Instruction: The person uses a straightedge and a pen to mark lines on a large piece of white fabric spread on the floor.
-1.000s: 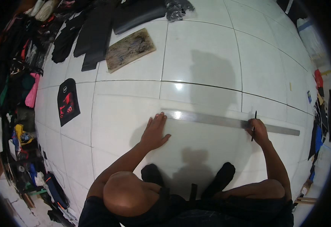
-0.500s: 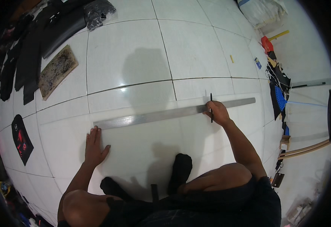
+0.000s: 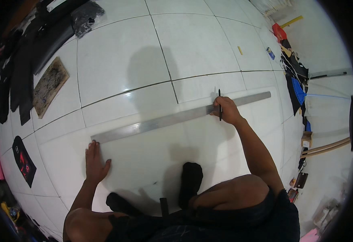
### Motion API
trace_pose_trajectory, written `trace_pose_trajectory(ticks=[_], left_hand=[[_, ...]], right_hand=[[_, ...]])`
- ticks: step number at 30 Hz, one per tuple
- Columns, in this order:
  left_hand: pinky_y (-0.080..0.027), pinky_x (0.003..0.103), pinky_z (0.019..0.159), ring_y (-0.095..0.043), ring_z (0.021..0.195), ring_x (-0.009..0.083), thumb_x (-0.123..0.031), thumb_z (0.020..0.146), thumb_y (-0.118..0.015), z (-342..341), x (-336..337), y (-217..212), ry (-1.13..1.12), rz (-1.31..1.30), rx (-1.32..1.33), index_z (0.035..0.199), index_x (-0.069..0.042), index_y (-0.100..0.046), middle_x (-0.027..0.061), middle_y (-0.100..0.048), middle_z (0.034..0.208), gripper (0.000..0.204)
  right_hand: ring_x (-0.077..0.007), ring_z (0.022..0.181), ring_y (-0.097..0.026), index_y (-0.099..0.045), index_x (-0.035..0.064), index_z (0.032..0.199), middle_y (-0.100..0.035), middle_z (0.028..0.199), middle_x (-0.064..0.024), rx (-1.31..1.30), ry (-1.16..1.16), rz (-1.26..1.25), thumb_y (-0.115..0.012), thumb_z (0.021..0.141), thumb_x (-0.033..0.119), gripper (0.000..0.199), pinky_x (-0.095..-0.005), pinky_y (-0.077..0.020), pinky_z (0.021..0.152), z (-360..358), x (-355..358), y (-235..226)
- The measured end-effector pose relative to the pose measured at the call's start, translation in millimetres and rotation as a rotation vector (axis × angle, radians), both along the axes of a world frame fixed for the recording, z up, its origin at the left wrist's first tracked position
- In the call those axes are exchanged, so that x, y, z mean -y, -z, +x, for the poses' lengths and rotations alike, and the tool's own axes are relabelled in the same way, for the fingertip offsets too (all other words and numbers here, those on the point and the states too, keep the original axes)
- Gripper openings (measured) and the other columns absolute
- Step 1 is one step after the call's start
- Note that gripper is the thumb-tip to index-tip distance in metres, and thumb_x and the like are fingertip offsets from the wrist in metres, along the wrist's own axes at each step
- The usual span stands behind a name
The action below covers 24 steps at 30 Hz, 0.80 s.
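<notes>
Clock positions are taken from the centre of the head view, 12 o'clock at the top edge.

The ruler, long and metallic, lies across the centre on a pale sheet, its ends pointing between 8 and 9 o'clock and between 2 and 3. The sheet is spread on the tiled floor.

Left hand, at 8 o'clock: flat, palm down, fingers close together and pointing towards 12, thumb spread out. Its fingertips meet the ruler's near end. It grips nothing.

Right hand, between 2 and 3 o'clock: bent over the ruler, fingers touching it, with a dark pen held roughly upright in the view. Whether the pen's tip touches the sheet cannot be told.

Feet in black socks: one between 5 and 6 o'clock, the other at 7.

Surroundings: a mottled board between 9 and 10; a black panel with red print between 8 and 9; a plastic bag between 10 and 11; a small yellow stick between 1 and 2.
</notes>
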<state>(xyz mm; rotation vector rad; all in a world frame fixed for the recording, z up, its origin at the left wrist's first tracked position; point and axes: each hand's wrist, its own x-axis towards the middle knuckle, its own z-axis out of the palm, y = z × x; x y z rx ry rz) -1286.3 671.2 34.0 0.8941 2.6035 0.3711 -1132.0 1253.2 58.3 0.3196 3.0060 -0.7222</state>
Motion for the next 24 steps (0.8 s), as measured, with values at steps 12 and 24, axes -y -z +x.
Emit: trace_pose_trajectory(ticks=[12,24], left_hand=[[-0.016,0.056,0.120,-0.024,0.146,0.0437,-0.021,0.081,-0.071,-1.1,-2.0,2.0,0.026,0.032,-0.035,0.151,0.005,-0.027,0.0238,-0.026,0.158,0.087],[-0.016,0.058,0.119,-0.023,0.146,0.0456,-0.019,0.079,-0.069,0.8,-3.4,3.3,0.034,0.031,-0.045,0.150,0.007,-0.028,0.0279,-0.027,0.156,0.085]], right_hand=[[-0.0304,0.088,-0.061,-0.054,0.0052,0.107,-0.063,0.093,-0.0132,-0.122,0.158,-0.204,-0.071,0.084,0.012,0.029,-0.0396,-0.0476,0.081,-1.1,30.4,3.1],[-0.0150,0.085,-0.063,-0.067,0.0007,0.110,-0.069,0.101,-0.0082,-0.068,0.320,-0.795,-0.064,0.095,0.016,0.021,-0.0300,-0.0511,0.077,-42.1,116.7,24.8]])
